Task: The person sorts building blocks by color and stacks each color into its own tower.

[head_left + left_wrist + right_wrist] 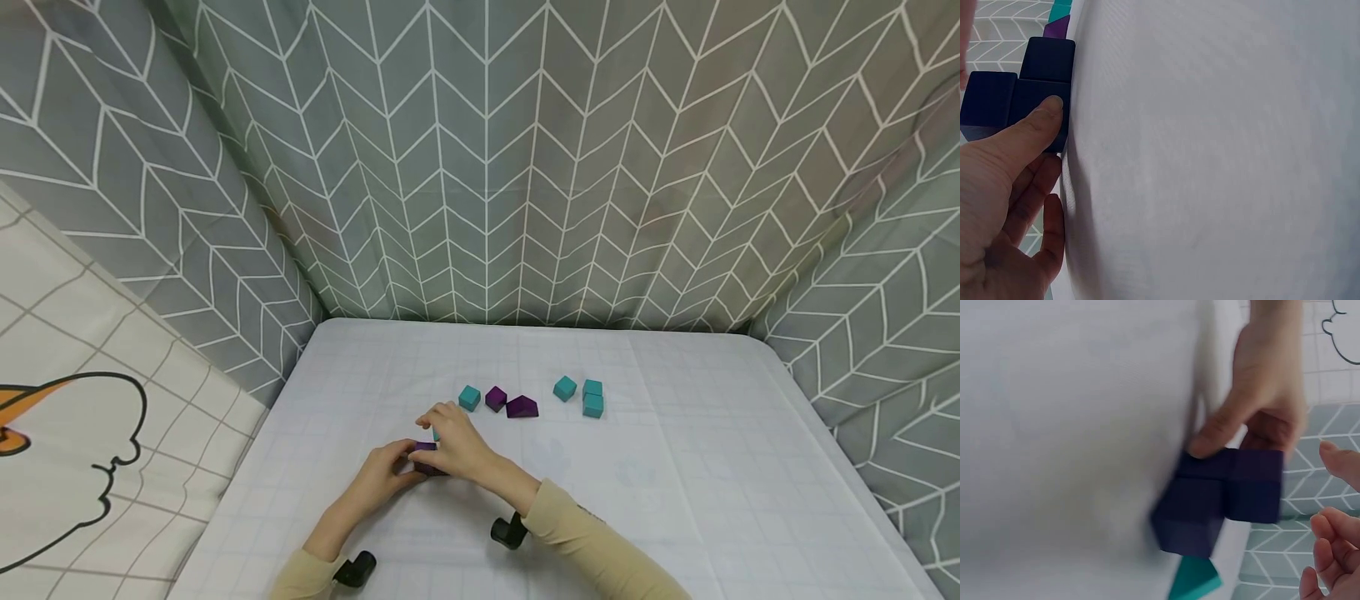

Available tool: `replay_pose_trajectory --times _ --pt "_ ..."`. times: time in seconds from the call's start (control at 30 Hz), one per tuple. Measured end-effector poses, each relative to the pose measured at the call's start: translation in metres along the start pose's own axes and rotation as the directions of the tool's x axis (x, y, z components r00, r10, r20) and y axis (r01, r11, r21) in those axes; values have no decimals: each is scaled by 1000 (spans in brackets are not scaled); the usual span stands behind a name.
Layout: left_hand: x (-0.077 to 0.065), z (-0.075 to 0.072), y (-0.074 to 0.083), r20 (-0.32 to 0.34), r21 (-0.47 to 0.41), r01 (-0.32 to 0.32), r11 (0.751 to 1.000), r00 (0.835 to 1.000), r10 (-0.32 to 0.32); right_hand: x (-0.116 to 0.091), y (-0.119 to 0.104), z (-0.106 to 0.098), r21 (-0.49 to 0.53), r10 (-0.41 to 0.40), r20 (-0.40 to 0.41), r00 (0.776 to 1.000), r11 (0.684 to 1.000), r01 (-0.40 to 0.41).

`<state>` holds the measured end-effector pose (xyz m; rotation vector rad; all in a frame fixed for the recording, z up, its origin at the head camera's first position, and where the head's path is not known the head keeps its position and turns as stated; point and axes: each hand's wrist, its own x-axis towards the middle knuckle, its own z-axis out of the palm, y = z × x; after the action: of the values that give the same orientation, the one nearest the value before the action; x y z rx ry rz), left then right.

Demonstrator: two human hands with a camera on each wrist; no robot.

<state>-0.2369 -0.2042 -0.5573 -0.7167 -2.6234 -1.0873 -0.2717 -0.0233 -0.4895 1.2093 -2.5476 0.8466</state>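
Observation:
Three dark purple cubes stand together in an L shape on the table, one raised on top of another. My left hand pinches the lower cube, thumb on its near face and fingers behind. My right hand is just above and beside the cubes, fingers apart and loosely bent. In the right wrist view its fingers hold nothing, with a gap to the cubes. A teal piece sits just beyond the cubes, mostly hidden by the right hand in the head view.
Beyond the hands lie a teal cube, a purple cube and a wider purple angled block. To their right are a teal cube and two touching teal cubes. A patterned curtain borders the white table.

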Motion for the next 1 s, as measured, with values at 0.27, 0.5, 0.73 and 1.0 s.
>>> replay_pose_trajectory --times 0.27,0.5,0.73,1.0 --pt "1 -1 2 14 14 39 999 999 -39 18 5 -30 21 30 -66 997 999 -28" --pt "1 -1 2 23 2 63 998 998 -63 27 23 -44 16 72 -105 992 997 -71" --pt "2 -1 4 30 15 88 996 996 -88 27 43 -54 53 154 -148 977 988 -148" --pt "0 -1 4 46 9 136 991 990 -136 16 70 -51 49 260 -185 948 966 -255"
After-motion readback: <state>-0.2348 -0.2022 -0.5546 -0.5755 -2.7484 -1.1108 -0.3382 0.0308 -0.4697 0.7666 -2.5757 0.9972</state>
